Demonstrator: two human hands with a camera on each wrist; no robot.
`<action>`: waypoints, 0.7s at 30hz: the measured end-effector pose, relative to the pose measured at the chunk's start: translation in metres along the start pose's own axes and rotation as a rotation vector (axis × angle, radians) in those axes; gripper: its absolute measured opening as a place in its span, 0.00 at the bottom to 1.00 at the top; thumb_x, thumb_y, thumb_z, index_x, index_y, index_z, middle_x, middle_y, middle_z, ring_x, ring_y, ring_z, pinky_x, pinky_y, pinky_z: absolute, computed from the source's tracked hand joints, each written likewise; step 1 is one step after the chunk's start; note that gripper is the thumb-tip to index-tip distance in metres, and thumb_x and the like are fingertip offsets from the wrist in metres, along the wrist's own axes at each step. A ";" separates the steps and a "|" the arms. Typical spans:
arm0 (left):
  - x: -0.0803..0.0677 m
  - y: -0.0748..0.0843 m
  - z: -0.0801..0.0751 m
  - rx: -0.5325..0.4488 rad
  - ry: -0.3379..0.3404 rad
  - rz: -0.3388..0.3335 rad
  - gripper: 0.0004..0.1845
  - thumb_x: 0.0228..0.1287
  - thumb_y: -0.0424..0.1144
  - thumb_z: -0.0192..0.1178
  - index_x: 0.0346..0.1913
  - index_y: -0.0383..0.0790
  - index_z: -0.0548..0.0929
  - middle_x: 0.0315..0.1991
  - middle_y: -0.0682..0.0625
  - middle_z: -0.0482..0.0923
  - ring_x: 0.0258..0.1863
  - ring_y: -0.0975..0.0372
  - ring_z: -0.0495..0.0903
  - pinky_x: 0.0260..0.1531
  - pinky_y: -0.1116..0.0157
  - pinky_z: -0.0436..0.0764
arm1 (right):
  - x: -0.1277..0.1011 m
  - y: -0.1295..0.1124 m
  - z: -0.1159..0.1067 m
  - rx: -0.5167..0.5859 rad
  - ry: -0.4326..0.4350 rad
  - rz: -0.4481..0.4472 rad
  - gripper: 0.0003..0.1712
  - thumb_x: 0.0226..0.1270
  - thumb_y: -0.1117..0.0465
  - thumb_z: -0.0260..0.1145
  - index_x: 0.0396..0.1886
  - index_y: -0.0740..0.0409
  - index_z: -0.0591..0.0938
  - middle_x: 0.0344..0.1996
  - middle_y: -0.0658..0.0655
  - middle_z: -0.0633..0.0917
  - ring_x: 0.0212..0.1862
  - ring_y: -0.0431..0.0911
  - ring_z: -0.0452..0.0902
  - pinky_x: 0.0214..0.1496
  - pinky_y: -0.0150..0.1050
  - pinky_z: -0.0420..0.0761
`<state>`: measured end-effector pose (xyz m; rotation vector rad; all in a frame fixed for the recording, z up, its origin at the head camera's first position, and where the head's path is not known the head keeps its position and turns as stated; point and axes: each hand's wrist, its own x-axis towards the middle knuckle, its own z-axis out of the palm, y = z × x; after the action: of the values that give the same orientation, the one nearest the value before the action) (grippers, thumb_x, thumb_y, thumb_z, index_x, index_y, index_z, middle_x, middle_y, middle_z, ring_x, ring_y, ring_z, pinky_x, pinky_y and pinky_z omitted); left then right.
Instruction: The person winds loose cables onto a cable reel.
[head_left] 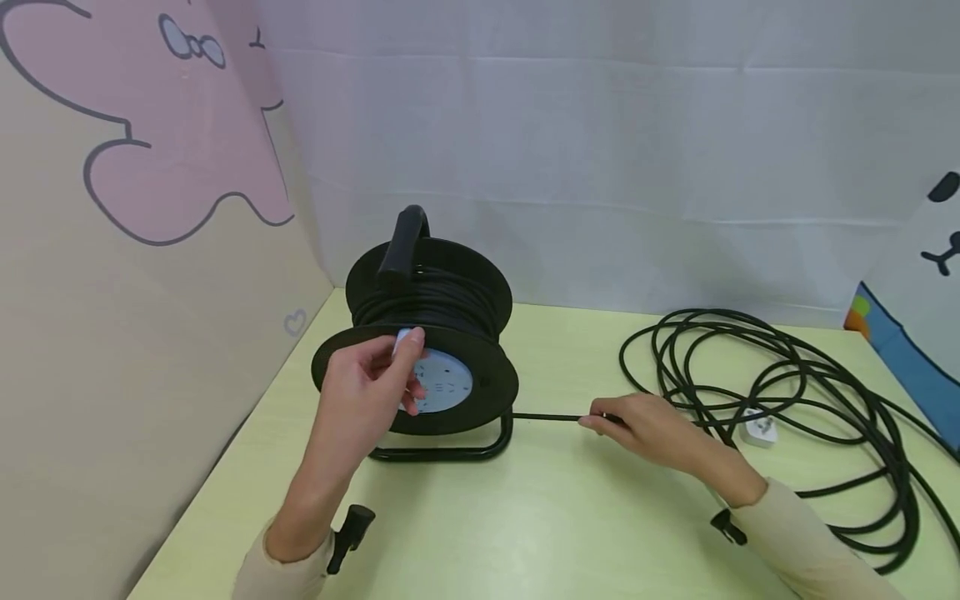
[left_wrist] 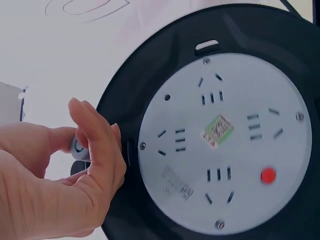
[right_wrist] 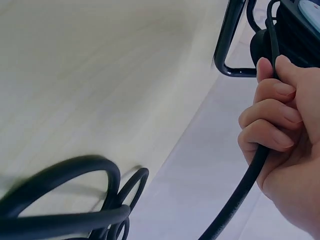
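- Black rubbery cable (head_left: 780, 392), round and smooth, mostly lies in loose loops at 3 o'clock on the pale green surface (head_left: 570, 517); some turns already sit on the drum, so I judge the winding partly done.
- My left hand (head_left: 367, 387) pinches the small pale knob (head_left: 408, 337) on the matte black plastic reel (head_left: 427, 333).
- My right hand (head_left: 652, 425) has its fingers (right_wrist: 270, 115) curled round the cable.
- White plug (head_left: 757, 429) rests among the loops.
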<state>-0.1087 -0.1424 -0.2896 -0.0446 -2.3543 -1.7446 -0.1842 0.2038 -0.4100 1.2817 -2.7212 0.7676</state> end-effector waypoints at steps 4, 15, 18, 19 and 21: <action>-0.001 0.002 0.011 0.005 -0.012 -0.002 0.19 0.76 0.47 0.61 0.38 0.31 0.87 0.20 0.44 0.80 0.16 0.55 0.80 0.22 0.66 0.80 | 0.005 -0.002 0.002 0.002 -0.018 0.004 0.12 0.79 0.56 0.63 0.30 0.49 0.81 0.18 0.34 0.66 0.20 0.28 0.57 0.22 0.27 0.62; -0.001 -0.002 0.035 -0.039 -0.076 0.020 0.17 0.76 0.45 0.61 0.37 0.32 0.87 0.20 0.45 0.80 0.16 0.54 0.79 0.23 0.64 0.83 | 0.018 -0.009 0.003 -0.008 -0.044 -0.010 0.13 0.79 0.56 0.63 0.30 0.50 0.80 0.17 0.35 0.64 0.20 0.28 0.57 0.23 0.27 0.61; -0.002 -0.005 0.044 -0.054 -0.116 0.011 0.17 0.76 0.45 0.61 0.35 0.32 0.85 0.20 0.45 0.80 0.16 0.51 0.80 0.22 0.64 0.83 | 0.016 -0.007 0.000 -0.030 -0.025 -0.010 0.11 0.78 0.56 0.64 0.30 0.48 0.80 0.17 0.35 0.64 0.20 0.28 0.57 0.23 0.27 0.61; -0.002 -0.007 0.048 -0.053 -0.131 0.008 0.18 0.76 0.45 0.61 0.34 0.32 0.84 0.19 0.46 0.80 0.16 0.51 0.80 0.21 0.64 0.82 | 0.015 -0.007 -0.002 -0.041 -0.018 -0.011 0.11 0.78 0.56 0.64 0.30 0.47 0.80 0.17 0.34 0.64 0.20 0.28 0.56 0.23 0.27 0.61; -0.002 -0.011 0.055 -0.048 -0.159 0.001 0.19 0.76 0.46 0.62 0.32 0.33 0.83 0.19 0.46 0.80 0.17 0.50 0.80 0.19 0.65 0.81 | 0.012 -0.006 -0.006 -0.061 0.005 -0.020 0.11 0.77 0.56 0.65 0.30 0.45 0.79 0.17 0.33 0.64 0.19 0.28 0.56 0.21 0.27 0.60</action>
<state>-0.1161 -0.0934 -0.3151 -0.1983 -2.4196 -1.8606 -0.1889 0.1953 -0.3992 1.2899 -2.7011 0.6796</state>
